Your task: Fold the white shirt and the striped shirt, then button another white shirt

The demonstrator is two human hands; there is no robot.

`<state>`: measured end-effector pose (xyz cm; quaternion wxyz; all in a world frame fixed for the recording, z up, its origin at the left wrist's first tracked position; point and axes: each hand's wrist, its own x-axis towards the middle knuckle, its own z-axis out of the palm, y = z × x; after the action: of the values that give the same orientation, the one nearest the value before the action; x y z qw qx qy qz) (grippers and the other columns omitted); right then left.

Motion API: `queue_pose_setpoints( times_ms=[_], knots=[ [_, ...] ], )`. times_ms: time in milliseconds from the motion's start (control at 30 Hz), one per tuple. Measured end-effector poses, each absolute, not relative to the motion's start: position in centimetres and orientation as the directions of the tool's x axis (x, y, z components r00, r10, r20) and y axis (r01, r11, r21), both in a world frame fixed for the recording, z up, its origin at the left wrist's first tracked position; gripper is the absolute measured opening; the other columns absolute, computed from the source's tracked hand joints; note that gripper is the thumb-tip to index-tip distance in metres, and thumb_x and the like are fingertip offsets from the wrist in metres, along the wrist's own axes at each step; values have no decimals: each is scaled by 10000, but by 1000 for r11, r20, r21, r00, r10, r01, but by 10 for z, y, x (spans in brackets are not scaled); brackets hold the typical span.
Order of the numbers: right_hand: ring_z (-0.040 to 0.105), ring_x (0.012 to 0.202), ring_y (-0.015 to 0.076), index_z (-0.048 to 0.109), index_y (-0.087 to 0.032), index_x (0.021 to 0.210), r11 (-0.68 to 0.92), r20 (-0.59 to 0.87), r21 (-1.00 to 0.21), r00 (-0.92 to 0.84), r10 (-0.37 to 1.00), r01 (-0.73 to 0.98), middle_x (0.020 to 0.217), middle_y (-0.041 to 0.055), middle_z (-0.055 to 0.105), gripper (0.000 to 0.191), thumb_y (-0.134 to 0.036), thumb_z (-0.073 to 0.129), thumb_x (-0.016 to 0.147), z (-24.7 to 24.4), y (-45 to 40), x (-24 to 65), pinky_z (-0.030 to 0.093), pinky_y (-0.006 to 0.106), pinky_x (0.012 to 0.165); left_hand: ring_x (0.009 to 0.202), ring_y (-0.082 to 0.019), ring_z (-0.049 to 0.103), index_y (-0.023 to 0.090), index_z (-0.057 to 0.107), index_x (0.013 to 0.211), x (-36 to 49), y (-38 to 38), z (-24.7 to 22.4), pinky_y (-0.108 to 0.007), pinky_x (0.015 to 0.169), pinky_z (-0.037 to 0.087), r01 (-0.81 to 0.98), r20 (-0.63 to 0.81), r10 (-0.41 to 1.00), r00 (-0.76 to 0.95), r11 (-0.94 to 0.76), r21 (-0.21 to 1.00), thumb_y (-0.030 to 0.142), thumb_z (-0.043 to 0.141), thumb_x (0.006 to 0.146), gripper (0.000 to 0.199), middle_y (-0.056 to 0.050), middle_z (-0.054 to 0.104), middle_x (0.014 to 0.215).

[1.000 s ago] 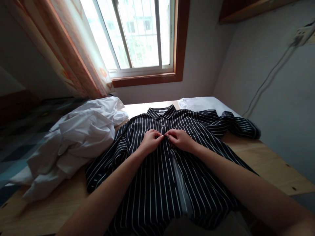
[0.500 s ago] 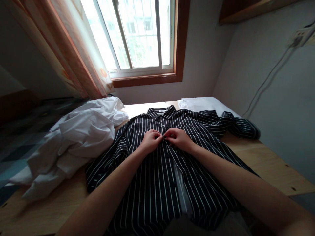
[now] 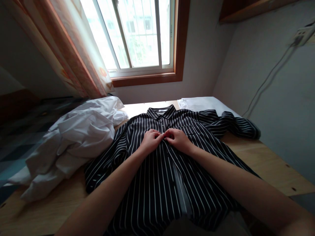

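A black shirt (image 3: pixel 157 177) with white stripes lies front up on the wooden table, its collar pointing at the window. My left hand (image 3: pixel 152 140) pinches the front placket below the collar. Right beside it, my right hand (image 3: pixel 179 140) grips the same edge, and the fingertips of both hands meet there. Whatever button or buttonhole lies between the fingers is hidden. One button shows above my hands, near the collar. Lower down, the shirt front gapes and a pale strip shows through. The right-hand sleeve is bent outward across the table.
A crumpled white cloth (image 3: pixel 83 131) is heaped at the left of the wooden table (image 3: pixel 268 160). Flat white fabric (image 3: pixel 204 103) lies at the back right. Beyond stand a window and a curtain (image 3: pixel 81 62); a cable (image 3: pixel 265 77) hangs down the right wall.
My fingertips have drawn closer together on the placket, and the small gap between them has closed. The shirt and other cloth lie almost as before.
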<state>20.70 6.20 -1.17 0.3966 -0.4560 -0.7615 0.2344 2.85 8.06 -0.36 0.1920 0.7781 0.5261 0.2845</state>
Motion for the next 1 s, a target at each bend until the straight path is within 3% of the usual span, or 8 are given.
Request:
queue_pose_setpoints(
  times_ms=[500,1000],
  knots=[
    [600,742,145,658,-178,822,459,391,-668,-249,886,586,798,11,676,80,-106,667,791,-11,60,204,448,269,719,1012,-245,632,195,769,791,30,78,0,-419,1001,441,741,251,922,295,-387,550,324,617,846,207,-71,709,973],
    [595,716,133,671,-172,840,452,368,-685,-264,892,571,793,8,682,92,-112,685,771,-10,61,205,453,261,697,1019,-242,632,189,759,769,30,76,3,-400,1003,457,727,233,930,284,-367,581,274,609,824,181,-69,701,986]
  ],
)
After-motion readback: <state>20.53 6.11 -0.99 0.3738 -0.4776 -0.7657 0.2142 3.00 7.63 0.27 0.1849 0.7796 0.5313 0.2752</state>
